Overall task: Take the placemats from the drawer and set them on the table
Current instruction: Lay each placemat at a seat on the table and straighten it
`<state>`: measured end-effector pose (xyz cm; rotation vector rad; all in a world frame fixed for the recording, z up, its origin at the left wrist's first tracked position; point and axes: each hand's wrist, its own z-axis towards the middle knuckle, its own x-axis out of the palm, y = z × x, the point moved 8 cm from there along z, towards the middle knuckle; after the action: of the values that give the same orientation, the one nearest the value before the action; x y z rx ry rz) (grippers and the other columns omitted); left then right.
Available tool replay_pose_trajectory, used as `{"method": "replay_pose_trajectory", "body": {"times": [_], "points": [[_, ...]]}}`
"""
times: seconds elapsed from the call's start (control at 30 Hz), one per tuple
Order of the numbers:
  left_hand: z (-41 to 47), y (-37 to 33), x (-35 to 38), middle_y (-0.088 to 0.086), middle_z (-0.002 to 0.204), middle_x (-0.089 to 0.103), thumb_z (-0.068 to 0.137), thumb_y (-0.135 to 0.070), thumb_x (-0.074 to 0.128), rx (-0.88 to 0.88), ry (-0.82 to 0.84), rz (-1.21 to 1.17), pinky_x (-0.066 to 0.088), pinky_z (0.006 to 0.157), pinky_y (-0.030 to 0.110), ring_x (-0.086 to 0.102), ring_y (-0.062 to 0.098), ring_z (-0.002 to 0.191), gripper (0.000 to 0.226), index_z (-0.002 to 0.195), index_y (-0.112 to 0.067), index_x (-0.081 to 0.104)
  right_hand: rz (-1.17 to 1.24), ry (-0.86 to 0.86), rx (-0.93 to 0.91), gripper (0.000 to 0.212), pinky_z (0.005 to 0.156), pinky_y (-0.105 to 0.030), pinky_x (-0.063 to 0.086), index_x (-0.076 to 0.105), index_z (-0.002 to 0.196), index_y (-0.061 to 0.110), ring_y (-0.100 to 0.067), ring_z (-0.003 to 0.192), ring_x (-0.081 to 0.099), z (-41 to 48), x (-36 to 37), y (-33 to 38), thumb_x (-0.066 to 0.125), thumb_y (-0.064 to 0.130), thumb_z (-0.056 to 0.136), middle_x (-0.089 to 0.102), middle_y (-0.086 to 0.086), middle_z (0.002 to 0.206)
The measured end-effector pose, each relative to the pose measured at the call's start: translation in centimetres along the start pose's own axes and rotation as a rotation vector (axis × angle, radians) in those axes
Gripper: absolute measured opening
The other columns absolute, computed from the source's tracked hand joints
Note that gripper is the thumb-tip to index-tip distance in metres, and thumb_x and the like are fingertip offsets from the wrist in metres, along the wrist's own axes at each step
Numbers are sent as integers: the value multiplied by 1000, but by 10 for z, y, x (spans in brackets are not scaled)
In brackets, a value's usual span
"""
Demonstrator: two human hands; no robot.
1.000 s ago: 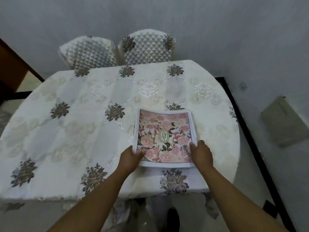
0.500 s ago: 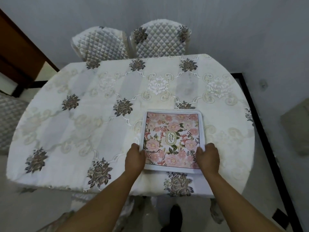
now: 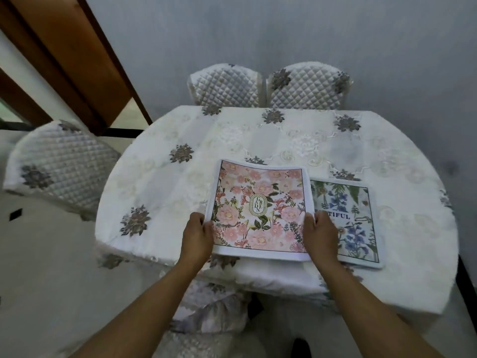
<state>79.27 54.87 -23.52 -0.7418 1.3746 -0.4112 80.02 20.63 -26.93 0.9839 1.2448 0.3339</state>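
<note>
A pink floral placemat point(image 3: 260, 205) with an oval "GARDEN" label is raised slightly over the near side of the round table point(image 3: 180, 182). My left hand point(image 3: 197, 236) grips its left edge and my right hand point(image 3: 320, 233) grips its right edge. Its far edge curls upward. A second placemat point(image 3: 353, 218), white with blue flowers and partly hidden lettering, lies flat on the tablecloth just to the right, its left part covered by the pink one and my right hand.
The table wears a white embroidered cloth with grey flower motifs. Two quilted chairs point(image 3: 268, 86) stand at the far side against the grey wall, another chair point(image 3: 59, 164) at the left. Wooden framing point(image 3: 64, 52) rises at upper left. A black floor strip point(image 3: 468, 282) runs on the right.
The pink placemat has shifted left in both hands, uncovering a blue-flowered placemat that now lies on the table to its right. The view has also swung left.
</note>
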Motion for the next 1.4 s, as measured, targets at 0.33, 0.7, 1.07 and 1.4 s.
{"method": "replay_pose_trajectory", "body": {"times": [0.33,0.7,1.07,1.4], "points": [[3,132,-187,9,83,56,98,-21,49,43,-56,-88,35,59,35,52,23,71,11,91,-13,46,-99,-11,-119,27,54,-33,32,43,84,11,-30,62,50,-129,100,153,44,34,99,44,-1,62],[85,153,-168,0,74,53,98,-22,49,89,20,-56,33,50,26,50,14,63,14,88,-15,44,-179,-70,-37,30,53,-33,34,44,85,10,-30,61,52,-94,147,159,40,36,100,47,-3,64],[138,242,-56,5,76,55,93,-22,48,-17,116,118,48,62,42,54,28,71,12,82,-18,46,-367,-25,17,28,53,-34,38,40,84,15,-36,63,60,-74,245,75,39,38,99,58,-10,71],[109,241,-23,21,129,49,85,-22,58,195,62,288,30,101,50,42,35,117,46,126,-4,47,-574,-133,-63,59,104,-53,33,43,130,-3,-41,125,41,-103,278,93,42,38,87,46,-26,134]]}}
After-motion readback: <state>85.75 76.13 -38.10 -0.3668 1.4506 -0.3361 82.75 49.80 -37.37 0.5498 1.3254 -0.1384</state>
